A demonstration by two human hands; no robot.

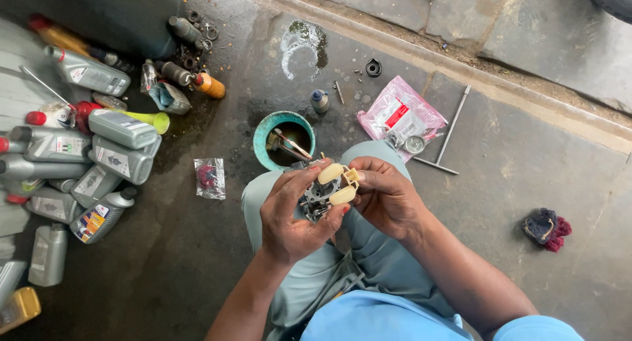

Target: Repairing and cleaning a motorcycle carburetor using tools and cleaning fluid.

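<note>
I hold a small dark metal carburetor body (317, 197) over my knees, with a cream plastic twin float (337, 184) on top of it. My left hand (293, 216) grips the metal body from below and the left. My right hand (387, 195) pinches the float's hinge end on the right. Just beyond my knees a teal bowl (261, 131) of dark liquid holds some metal parts.
Several grey oil bottles (118, 143) lie piled at the left. A pink plastic bag (401, 110) with a round part, a T-handle wrench (447, 133), a small bagged part (210, 178) and a dark rag (546, 228) lie on the oily concrete floor.
</note>
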